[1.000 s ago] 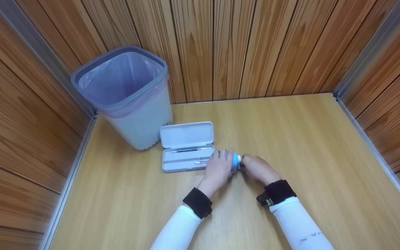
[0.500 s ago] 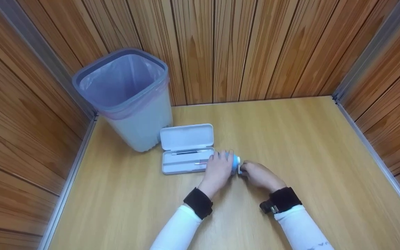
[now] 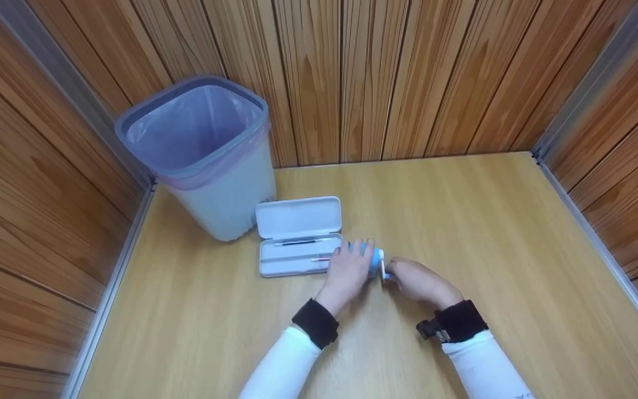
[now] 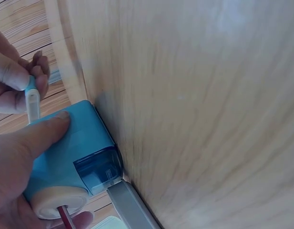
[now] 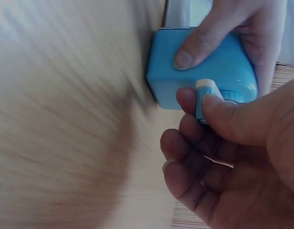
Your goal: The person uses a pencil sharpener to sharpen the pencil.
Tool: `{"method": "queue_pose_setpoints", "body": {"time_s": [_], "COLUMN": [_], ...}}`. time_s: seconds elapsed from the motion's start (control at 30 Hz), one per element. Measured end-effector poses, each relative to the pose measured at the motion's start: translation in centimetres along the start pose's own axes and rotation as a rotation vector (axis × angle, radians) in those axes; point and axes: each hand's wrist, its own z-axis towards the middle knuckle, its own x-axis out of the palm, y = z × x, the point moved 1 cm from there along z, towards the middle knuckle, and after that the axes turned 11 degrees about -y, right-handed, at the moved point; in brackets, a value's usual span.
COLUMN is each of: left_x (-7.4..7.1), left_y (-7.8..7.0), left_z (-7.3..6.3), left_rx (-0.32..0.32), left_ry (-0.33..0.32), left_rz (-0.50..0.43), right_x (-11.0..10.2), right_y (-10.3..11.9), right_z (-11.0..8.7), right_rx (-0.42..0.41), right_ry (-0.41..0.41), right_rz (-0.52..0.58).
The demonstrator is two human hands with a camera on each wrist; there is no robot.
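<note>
A blue crank pencil sharpener (image 4: 75, 143) rests on the table at the right end of the open pencil case (image 3: 291, 267). My left hand (image 3: 348, 269) grips its body from above, the thumb lying along one side in the left wrist view. A red pencil (image 4: 65, 217) sticks out of the sharpener's round cream front. On the opposite side, my right hand (image 3: 416, 280) pinches the blue knob of the white crank handle (image 4: 32, 102) between thumb and index finger. In the right wrist view the knob (image 5: 202, 102) shows between those fingertips, the other fingers loosely curled.
A dark pen or pencil (image 3: 297, 242) lies in the case's upper compartment. Behind the case to the left stands a tall bin (image 3: 225, 205) with a plastic liner. Wood-panelled walls (image 3: 369, 83) enclose the table (image 3: 463, 221) at the back and both sides.
The right hand has shifted slightly right and down with the crank handle, which now points downward. The left hand keeps its place on the sharpener.
</note>
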Motion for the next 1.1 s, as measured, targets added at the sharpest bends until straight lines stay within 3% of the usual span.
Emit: {"method": "queue_pose_setpoints", "body": {"time_s": [0.33,0.6,0.83,1.1], "left_x": [0.1,0.1,0.2,0.2], "left_y": [0.3,0.3,0.4,0.5], "left_z": [-0.2,-0.2,-0.3,-0.3], "left_rx": [0.019,0.014,0.026,0.032], "left_ry": [-0.085,-0.038,-0.067,-0.038], "left_rz": [-0.009,-0.046,-0.035,-0.102], "right_x": [-1.6,-2.4,-3.0,-3.9], "right_y": [0.6,1.0,1.1,1.1], "right_z": [0.1,0.3,0.6,1.3], "right_rx": [-0.061,-0.028,-0.041,-0.019], "right_ry": [-0.015,-0.017,-0.027,-0.028], "right_rz": [-0.009,-0.01,0.002,0.002]}}
